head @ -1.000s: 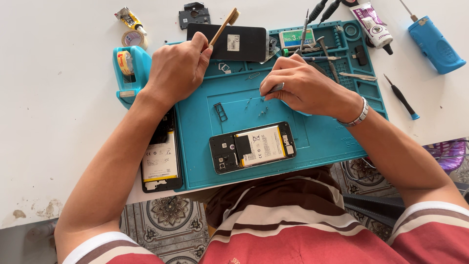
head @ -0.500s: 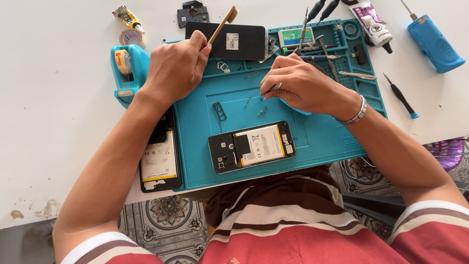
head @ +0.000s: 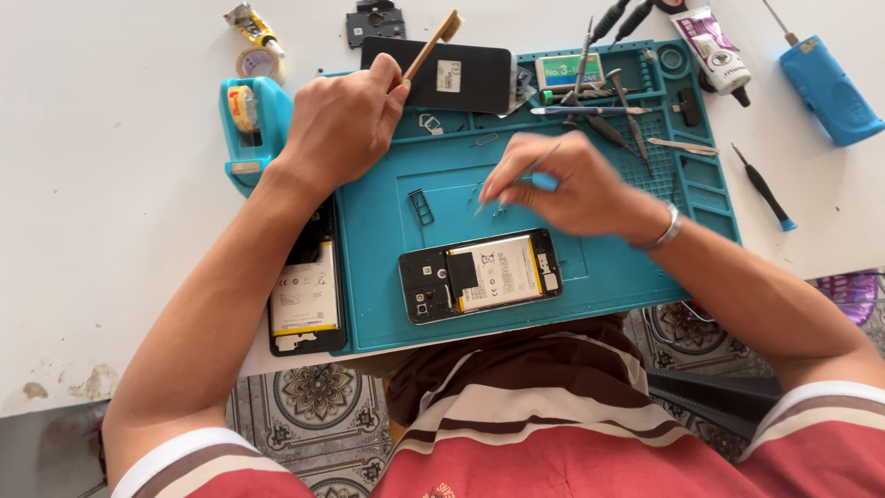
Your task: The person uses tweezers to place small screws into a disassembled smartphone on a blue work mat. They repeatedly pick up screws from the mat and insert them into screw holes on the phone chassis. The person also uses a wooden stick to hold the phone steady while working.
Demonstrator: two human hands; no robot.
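The right hand [head: 567,184] is pinching a thin tool [head: 516,177] between thumb and fingertips; the hand is blurred, so the exact grip cannot be told. The tool's long axis is running diagonally: its metal tip is pointing down and toward the person's left, at the mat [head: 572,267], while its light-blue handle end is showing just past the fingers on the other side. Just below the fingers, the opened phone [head: 479,275] is lying flat, its long axis running left to right and tilted slightly, with its battery facing up. A small SIM tray [head: 421,207] is lying on the mat just left of the tool tip.

The left hand [head: 343,124] is closed around a brush [head: 431,44], fingers curled together on the handle. The brush is slanting up and away from the person, bristle end farthest from the fingers, over a black phone back [head: 461,78]. Beside the left wrist, a tape dispenser [head: 249,120] is sitting at the mat's left edge, and a second opened phone [head: 309,286] is lying under the forearm, long axis toward the person.

Between the two hands the mat is lying bare. Beyond the right fingers, tweezers [head: 627,115] and picks are crowding the mat's far trays. Off the mat's right edge, a small screwdriver [head: 765,189] and a blue driver [head: 825,88] are resting on the white table [head: 111,231].
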